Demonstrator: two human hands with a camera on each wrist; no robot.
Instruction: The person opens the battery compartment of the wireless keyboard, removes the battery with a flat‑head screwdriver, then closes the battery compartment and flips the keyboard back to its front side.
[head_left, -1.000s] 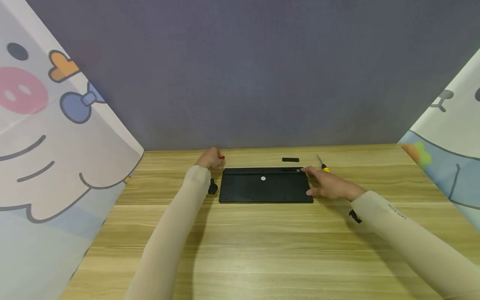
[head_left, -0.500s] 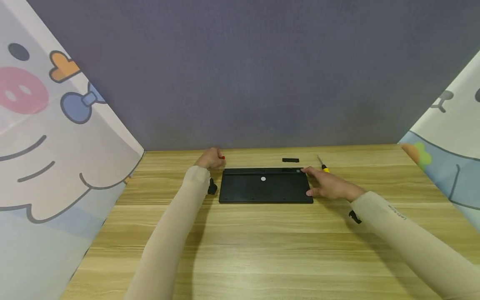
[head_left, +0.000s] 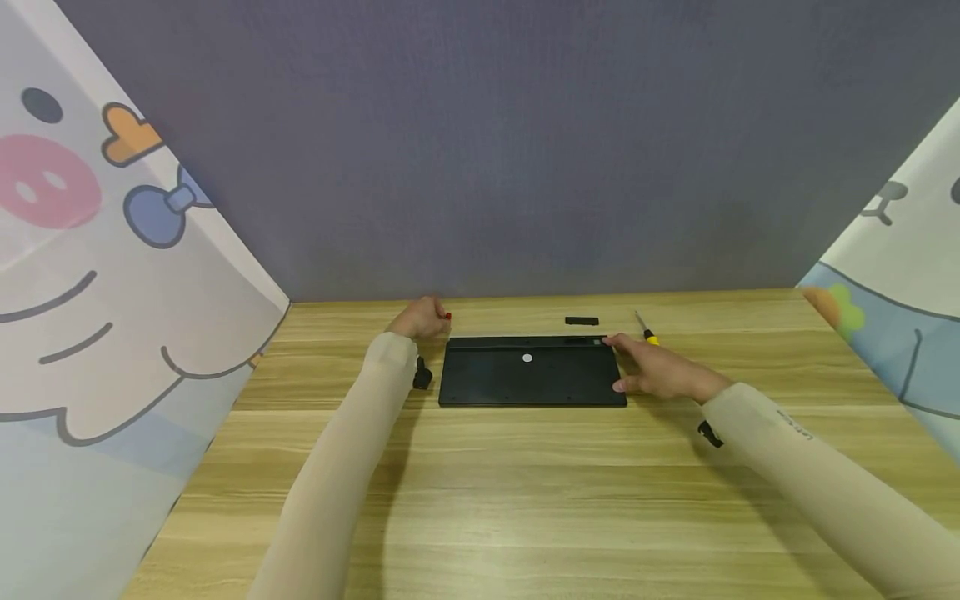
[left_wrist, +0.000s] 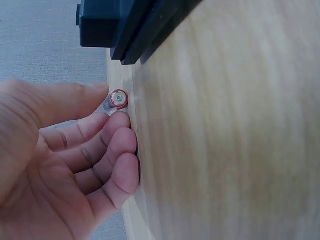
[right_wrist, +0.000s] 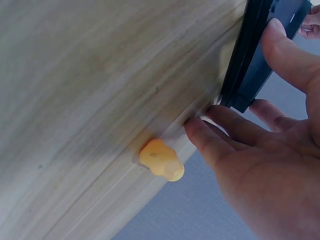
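Observation:
A black keyboard [head_left: 480, 377] lies underside up on the table, with a small white round sticker and a strip along its far edge. My left hand [head_left: 422, 318] is beyond its far left corner. Between that thumb and forefinger I pinch a small red-ended battery [left_wrist: 118, 99], its round end toward the left wrist camera. My right hand [head_left: 651, 367] rests at the keyboard's right end, thumb on the right edge and forefinger at the far right corner. Its other fingers [right_wrist: 200, 132] reach down to the wood, behind the keyboard's end.
A small black cover strip [head_left: 582, 321] lies behind the keyboard. To the right of it is a screwdriver with a yellow and black handle [head_left: 650, 337]. A grey wall panel [head_left: 510, 167] rises at the table's far edge, and printed panels stand at both sides.
Both hands keep almost the same places. The left hand and the battery shift only very slightly; the keyboard, cover strip and screwdriver stay where they were.

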